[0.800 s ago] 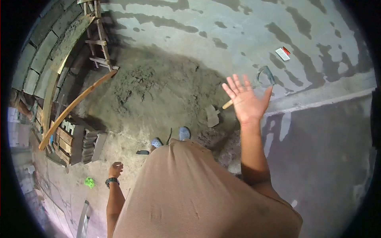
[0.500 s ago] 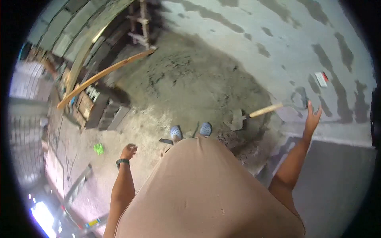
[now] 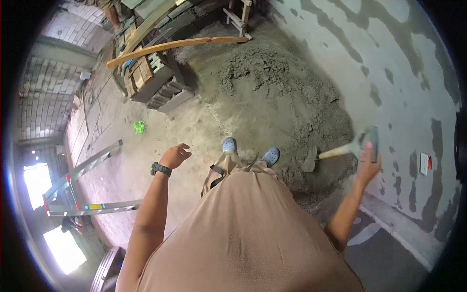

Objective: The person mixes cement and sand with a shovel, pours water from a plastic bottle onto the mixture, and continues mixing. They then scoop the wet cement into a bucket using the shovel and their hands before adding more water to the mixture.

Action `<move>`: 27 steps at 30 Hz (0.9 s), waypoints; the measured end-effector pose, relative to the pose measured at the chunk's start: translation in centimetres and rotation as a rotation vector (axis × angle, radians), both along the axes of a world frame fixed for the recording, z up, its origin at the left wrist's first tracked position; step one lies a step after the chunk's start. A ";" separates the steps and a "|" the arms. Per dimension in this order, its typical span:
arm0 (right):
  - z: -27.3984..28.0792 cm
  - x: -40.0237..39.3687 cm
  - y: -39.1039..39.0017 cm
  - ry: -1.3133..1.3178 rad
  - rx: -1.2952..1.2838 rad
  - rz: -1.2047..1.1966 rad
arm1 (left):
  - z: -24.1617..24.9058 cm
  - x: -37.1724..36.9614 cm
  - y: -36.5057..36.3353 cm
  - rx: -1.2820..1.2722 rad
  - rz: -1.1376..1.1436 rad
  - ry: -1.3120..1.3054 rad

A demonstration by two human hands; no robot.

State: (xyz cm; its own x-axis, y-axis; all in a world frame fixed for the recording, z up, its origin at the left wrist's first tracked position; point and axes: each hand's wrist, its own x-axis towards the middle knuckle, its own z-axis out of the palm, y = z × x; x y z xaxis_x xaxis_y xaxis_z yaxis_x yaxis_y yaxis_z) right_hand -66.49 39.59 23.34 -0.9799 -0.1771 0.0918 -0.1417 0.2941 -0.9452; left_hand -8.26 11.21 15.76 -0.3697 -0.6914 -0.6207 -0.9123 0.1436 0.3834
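A shovel with a wooden shaft [image 3: 335,152] rests with its blade in the grey wet mortar mix [image 3: 272,97]. Its grey D-shaped grip stands out to the right, near the wall. My right hand [image 3: 369,168] is at that grip, fingers closed round it, though slightly blurred. Out to the left over the floor, my left hand [image 3: 176,156] is empty, its fingers loosely bent and apart. A dark watch [image 3: 160,169] is on the left wrist.
A long wooden board [image 3: 177,45] leans across stacked blocks [image 3: 170,95] at upper left. An aluminium ladder [image 3: 92,165] lies on the left, and a bright green item [image 3: 139,127] is on the floor. The damp-patched wall [image 3: 404,97] bounds the right side.
My right hand has gone from spread fingers beside the shovel's grip to closing on it. The view has turned, bringing more of the ladder and windows in. My left hand stays empty.
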 end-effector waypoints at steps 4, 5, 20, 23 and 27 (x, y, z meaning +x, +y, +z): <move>3.8 7.8 -7.6 0.156 0.155 0.642 | 1.7 -1.9 -0.2 -0.108 -0.093 0.092; 6.2 10.1 -10.1 0.203 0.113 0.836 | 2.6 -2.8 -0.4 -0.212 -0.124 0.184; 3.1 38.3 -38.0 0.245 0.341 1.684 | 10.8 -1.3 -12.7 -0.249 -0.136 0.656; -0.6 41.9 -40.7 0.213 0.376 1.611 | 7.5 1.5 -15.5 -0.198 -0.055 0.626; -5.5 43.7 -41.8 0.029 0.139 1.558 | 0.6 4.1 -15.7 -0.303 0.048 0.519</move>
